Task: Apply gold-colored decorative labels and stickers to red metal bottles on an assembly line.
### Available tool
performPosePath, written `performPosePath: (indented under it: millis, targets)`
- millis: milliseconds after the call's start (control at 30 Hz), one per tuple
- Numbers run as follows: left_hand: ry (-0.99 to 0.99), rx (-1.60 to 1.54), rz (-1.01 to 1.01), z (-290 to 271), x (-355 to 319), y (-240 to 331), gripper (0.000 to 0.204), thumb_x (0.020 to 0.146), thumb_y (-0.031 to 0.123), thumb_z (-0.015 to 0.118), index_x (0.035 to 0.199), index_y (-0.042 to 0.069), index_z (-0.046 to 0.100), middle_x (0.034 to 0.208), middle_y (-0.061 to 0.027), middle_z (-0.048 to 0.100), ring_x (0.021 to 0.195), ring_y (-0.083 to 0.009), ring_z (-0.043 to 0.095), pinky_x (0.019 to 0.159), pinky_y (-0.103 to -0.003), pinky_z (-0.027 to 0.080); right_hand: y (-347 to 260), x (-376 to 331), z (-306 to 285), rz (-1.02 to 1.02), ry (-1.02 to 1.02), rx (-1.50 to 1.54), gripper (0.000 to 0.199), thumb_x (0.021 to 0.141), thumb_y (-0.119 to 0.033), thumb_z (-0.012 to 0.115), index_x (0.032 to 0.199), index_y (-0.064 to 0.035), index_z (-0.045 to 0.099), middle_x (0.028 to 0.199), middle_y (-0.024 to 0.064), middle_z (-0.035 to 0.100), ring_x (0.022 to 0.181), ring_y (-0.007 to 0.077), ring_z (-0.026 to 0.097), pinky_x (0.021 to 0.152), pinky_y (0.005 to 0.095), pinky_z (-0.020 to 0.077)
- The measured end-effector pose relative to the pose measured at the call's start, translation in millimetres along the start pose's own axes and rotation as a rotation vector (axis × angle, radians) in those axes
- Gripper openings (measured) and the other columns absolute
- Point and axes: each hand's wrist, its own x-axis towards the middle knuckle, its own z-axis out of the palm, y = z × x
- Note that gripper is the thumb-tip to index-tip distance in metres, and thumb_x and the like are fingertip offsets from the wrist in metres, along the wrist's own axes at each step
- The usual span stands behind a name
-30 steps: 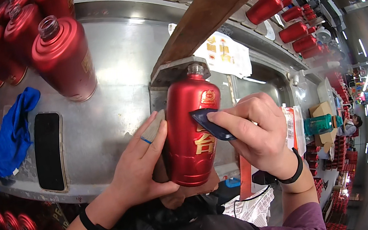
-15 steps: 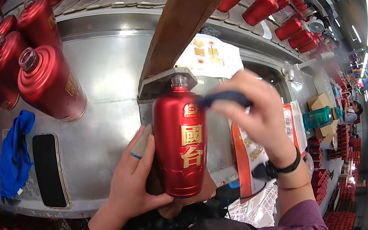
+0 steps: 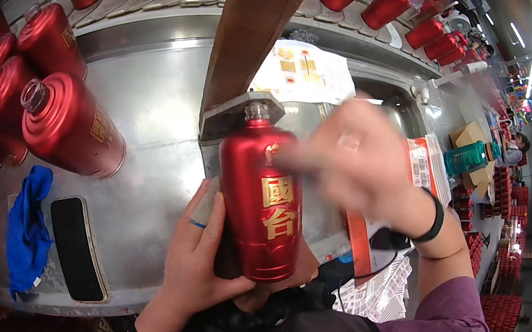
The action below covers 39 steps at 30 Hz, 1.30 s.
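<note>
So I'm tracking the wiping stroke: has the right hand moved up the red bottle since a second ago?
Yes. The right hand, blurred, now sits by the shoulder of the red bottle, higher against its gold characters than before.

I see a curved, brushed-steel conveyor bench (image 3: 149, 108) carrying matte red cylindrical bottles (image 3: 70, 126), a crumpled blue cloth (image 3: 27, 233) and a black rectangular pad (image 3: 76, 249).

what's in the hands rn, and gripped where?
Left hand holds the red bottle upright, grip on its lower body and base. Right hand is motion-blurred at the bottle's upper side; whether it holds anything cannot be told.
</note>
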Motion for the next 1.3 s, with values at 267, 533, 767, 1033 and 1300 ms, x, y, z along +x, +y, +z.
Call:
performPosePath:
  millis: [267,533,767,1033,1300]
  targets:
    - [-0.012,0.012,-0.005,-1,0,2,0.107,0.064,0.033,0.087,0.151,-0.001,0.036,0.149,-0.0259,0.043,0.141,-0.0461,0.039,0.111,-0.05,0.04,-20,-4,10,0.085,-0.229,0.024,0.019,0.078,-0.018,0.069,0.096,-0.0112,0.07,0.083,0.0042,0.061,0.082,0.0237,0.059,0.07,0.0361,0.0494]
    - [-0.013,-0.001,0.028,6,1,-3,0.114,0.061,0.032,0.089,0.155,0.002,0.03,0.152,-0.0237,0.041,0.143,-0.0475,0.035,0.113,-0.052,0.037,-26,0,-1,0.112,-0.407,0.068,0.02,0.082,-0.02,0.065,0.099,-0.0143,0.074,0.075,0.0075,0.065,0.073,0.0268,0.064,0.067,0.0375,0.0532]
    - [-0.001,0.022,0.032,9,-1,-2,0.117,0.06,0.033,0.089,0.155,0.003,0.029,0.153,-0.0219,0.041,0.142,-0.0502,0.034,0.113,-0.055,0.034,-46,-31,20,-0.274,-0.174,0.5,0.025,0.077,-0.014,0.069,0.102,-0.0087,0.07,0.077,0.0038,0.058,0.071,0.0233,0.059,0.066,0.0371,0.0504]
    - [-0.021,0.07,0.023,8,-2,-7,0.122,0.057,0.037,0.092,0.155,0.003,0.029,0.153,-0.0222,0.041,0.143,-0.0494,0.032,0.114,-0.054,0.033,-60,-41,30,-0.409,-0.291,0.393,0.022,0.084,-0.025,0.064,0.099,-0.0087,0.066,0.091,0.0081,0.063,0.085,0.0275,0.063,0.076,0.0392,0.0525]
    - [-0.017,0.101,0.017,3,-2,-1,0.119,0.06,0.033,0.089,0.157,0.005,0.026,0.152,-0.0233,0.042,0.143,-0.0506,0.032,0.114,-0.054,0.033,-41,3,-4,-0.018,-0.591,-0.052,0.012,0.081,-0.02,0.065,0.089,-0.0109,0.066,0.086,0.0069,0.062,0.082,0.0259,0.062,0.07,0.0355,0.0501]
